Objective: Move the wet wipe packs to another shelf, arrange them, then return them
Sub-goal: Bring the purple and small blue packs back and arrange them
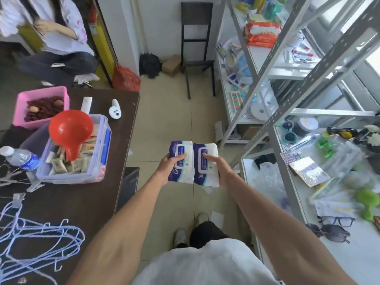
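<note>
Head cam: two purple-and-white plastic wet wipe packs, left pack (181,161) and right pack (206,163), held side by side, touching, over the tiled floor (164,120). Left hand (169,168) grips its pack; right hand (221,169) seems to grip from the edge, forefinger on top. White metal shelf rack (283,112) stands to the right.

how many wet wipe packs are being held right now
2: the left pack in the left hand, the right pack in the right hand, side by side over the floor. More may be hidden beneath.
</note>
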Available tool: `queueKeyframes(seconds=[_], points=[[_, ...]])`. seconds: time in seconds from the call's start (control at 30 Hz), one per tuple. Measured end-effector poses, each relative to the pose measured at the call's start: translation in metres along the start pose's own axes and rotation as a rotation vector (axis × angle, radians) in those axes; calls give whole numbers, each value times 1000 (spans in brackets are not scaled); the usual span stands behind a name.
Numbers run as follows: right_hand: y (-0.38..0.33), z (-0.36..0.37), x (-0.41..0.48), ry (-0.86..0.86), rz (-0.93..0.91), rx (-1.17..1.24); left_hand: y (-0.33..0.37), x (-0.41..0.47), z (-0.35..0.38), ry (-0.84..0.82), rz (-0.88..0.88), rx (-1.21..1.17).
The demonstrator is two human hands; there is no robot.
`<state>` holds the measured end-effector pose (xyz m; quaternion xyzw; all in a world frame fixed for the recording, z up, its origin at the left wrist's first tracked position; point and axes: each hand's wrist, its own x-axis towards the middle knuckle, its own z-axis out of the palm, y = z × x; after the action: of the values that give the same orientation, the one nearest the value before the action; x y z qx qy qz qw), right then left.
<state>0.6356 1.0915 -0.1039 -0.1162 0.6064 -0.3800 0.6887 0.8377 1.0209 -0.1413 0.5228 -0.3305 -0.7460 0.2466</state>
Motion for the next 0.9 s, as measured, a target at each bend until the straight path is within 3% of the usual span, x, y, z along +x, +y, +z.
queueKeyframes(seconds=[0.33,0.63,0.9], points=[[-75,26,128,-55,85,19,65,108,-35,95,-87,29],[-214,44,227,-144,108,55,187,221,-34,156,-76,12],[-318,36,298,-100,69,38,269,315,-14,113,-64,24]])
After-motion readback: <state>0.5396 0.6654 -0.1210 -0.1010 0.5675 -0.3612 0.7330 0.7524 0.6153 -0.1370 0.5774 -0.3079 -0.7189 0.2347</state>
